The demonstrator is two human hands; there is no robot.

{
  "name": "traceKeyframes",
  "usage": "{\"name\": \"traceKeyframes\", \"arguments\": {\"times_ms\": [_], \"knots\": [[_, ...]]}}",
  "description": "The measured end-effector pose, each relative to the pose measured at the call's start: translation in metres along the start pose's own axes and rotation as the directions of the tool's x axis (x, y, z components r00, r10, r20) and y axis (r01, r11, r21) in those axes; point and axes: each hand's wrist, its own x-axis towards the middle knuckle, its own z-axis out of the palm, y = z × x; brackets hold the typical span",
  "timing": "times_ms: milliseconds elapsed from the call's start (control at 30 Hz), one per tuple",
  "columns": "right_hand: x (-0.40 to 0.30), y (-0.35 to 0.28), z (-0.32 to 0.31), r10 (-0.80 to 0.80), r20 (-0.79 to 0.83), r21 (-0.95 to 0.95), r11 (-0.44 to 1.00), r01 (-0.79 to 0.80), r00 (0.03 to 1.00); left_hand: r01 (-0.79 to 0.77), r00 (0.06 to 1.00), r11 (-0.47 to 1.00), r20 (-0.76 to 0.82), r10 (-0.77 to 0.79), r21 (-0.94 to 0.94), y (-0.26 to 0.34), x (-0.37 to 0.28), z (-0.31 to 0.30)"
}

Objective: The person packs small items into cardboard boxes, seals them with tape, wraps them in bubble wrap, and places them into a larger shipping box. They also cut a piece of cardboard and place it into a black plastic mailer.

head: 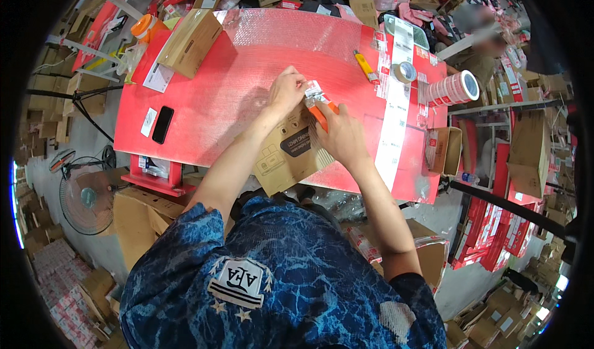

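A brown cardboard box with printed drawings and writing lies tilted at the near edge of the red table, partly under my forearms. My right hand grips an orange handheld tape dispenser over the box's far right part. At its front end is a piece of red-and-white printed tape. My left hand is at the box's far end, its fingers bent and the fingertips at that tape. Whether they pinch it is too small to tell. Clear shiny tape strips run along the box's right side.
On the red table are a closed carton, a black phone, a yellow box cutter, a tape roll, printed tape rolls and a label strip. A fan stands left; an open carton sits right.
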Motion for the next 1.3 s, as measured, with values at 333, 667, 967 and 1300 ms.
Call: {"name": "traceKeyframes", "arguments": {"times_ms": [333,667,967,1300], "knots": [[0.022,0.001,0.012,0.017,0.140,-0.106,0.994,-0.002,0.990,0.261,0.939,0.963,0.252,-0.236,-0.070,-0.048,0.006,0.019],[0.028,-0.010,0.013,0.006,0.125,-0.130,0.991,0.010,0.992,0.356,0.851,0.898,0.486,-0.198,-0.258,-0.068,0.004,0.030],[0.031,-0.006,0.008,0.024,0.175,-0.106,0.994,-0.006,0.984,-0.069,0.940,0.985,0.341,0.011,0.160,-0.011,-0.054,-0.021],[-0.143,0.032,-0.034,0.121,0.291,0.070,0.987,-0.147,0.949,-0.033,0.920,0.918,0.371,-0.126,0.394,0.006,-0.061,-0.019]]}}
